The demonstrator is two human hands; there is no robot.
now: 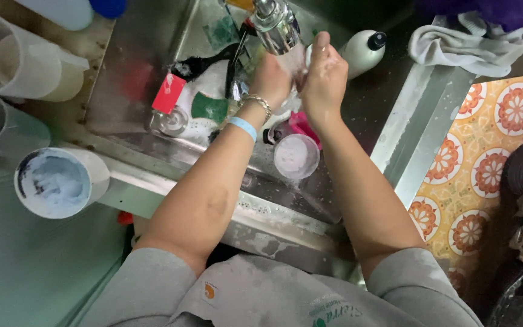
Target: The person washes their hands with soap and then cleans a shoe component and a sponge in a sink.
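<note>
I hold both hands together under the tap point(276, 25), my left hand point(272, 79) and right hand point(324, 77) touching in the running water over the sink point(146, 54), holding nothing. I judge this the rinsing step. Below them a white cup point(296, 156) sits in the basin, near a sponge point(209, 108). Next calls for reaching down carefully.

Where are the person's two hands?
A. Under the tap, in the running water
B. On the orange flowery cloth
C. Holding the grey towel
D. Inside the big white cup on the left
A: both hands, left and right, are close together right below the shiny tap, over the sink, with water running onto them.
</note>
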